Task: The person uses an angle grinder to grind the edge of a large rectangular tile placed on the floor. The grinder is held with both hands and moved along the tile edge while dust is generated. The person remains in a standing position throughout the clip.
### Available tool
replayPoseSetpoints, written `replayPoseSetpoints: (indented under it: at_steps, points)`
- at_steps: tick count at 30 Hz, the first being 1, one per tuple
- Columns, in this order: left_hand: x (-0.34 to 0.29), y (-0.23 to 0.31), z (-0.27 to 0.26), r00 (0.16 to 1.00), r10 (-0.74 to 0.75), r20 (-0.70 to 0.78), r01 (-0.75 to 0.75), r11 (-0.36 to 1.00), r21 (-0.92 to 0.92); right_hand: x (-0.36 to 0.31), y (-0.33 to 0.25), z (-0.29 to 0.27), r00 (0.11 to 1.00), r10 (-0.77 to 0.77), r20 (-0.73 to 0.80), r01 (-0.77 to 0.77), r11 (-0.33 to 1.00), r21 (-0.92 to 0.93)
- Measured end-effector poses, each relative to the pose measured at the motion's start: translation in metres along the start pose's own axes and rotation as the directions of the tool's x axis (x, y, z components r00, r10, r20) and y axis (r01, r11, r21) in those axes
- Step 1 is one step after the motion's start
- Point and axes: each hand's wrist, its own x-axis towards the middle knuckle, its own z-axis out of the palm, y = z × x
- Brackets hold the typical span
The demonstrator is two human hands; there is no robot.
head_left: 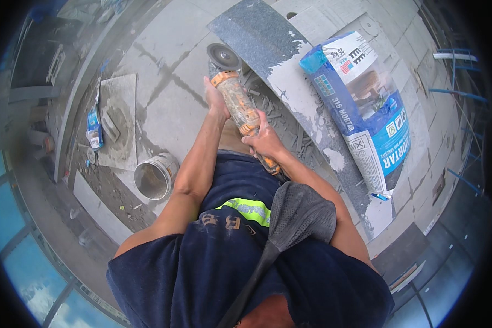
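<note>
Grinder sits grasped in left hand and right hand, while broken pieces beside the right hand suggest some cutting done, the remainder unclear.

Left hand and right hand holding grinder, blue-white bag, bucket

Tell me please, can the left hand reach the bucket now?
Probably not while the left hand holds the angle grinder; otherwise, the bucket beside the left forearm looks unobstructed.
</note>
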Motion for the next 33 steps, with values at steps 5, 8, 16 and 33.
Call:
replayPoseSetpoints:
  at_steps: [5, 8, 16, 33]
  points:
    - [0.0, 0.0, 0.0, 1.0, 0.007, 0.0, -0.007, 1.0, 0.007, 0.0, -0.002, 0.001, 1.0, -0.008, -0.006, 0.008, 1.0, 0.003]
    - [0.003, 0.006, 0.002, 1.0, 0.009, -0.012, -0.008, 1.0, 0.005, 0.004, -0.007, 0.002, 1.0, -0.015, -0.005, 0.015, 1.0, 0.007]
    - [0.022, 0.028, 0.006, 0.999, 0.029, 0.028, -0.028, 0.999, -0.024, 0.03, -0.022, 0.004, 0.998, -0.063, -0.007, 0.063, 0.998, 0.005]
    - [0.043, 0.032, 0.0, 1.0, 0.0, 0.006, 0.001, 0.998, -0.061, 0.038, -0.035, 0.006, 0.999, -0.035, -0.026, 0.034, 0.999, -0.041]
